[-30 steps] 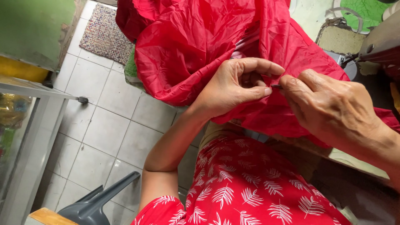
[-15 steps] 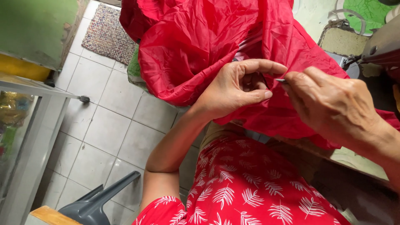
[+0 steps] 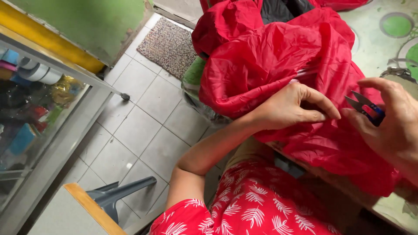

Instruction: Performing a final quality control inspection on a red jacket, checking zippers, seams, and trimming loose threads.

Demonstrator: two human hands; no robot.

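A big bundle of shiny red fabric [image 3: 270, 65] lies over the table edge in front of me. My left hand [image 3: 291, 106] pinches a fold of it between thumb and fingers. My right hand [image 3: 392, 126] is just to the right, holding small thread snips [image 3: 365, 106] with blue handles, their blades parted and pointing left toward the pinched fold. The snip tips sit slightly apart from the left fingertips. My lap in a red leaf-print garment [image 3: 257, 204] is below.
A table with a green-and-cream patterned cover [image 3: 387, 30] carries the fabric. A glass display cabinet [image 3: 35, 100] stands at left on the tiled floor [image 3: 143, 126]. A doormat [image 3: 167, 45] lies farther off, and a grey plastic stool leg [image 3: 117, 193] is near my knee.
The view has swung left and down. My right hand has drawn back to the right from the left hand, and the snips now show in it with blades parted.
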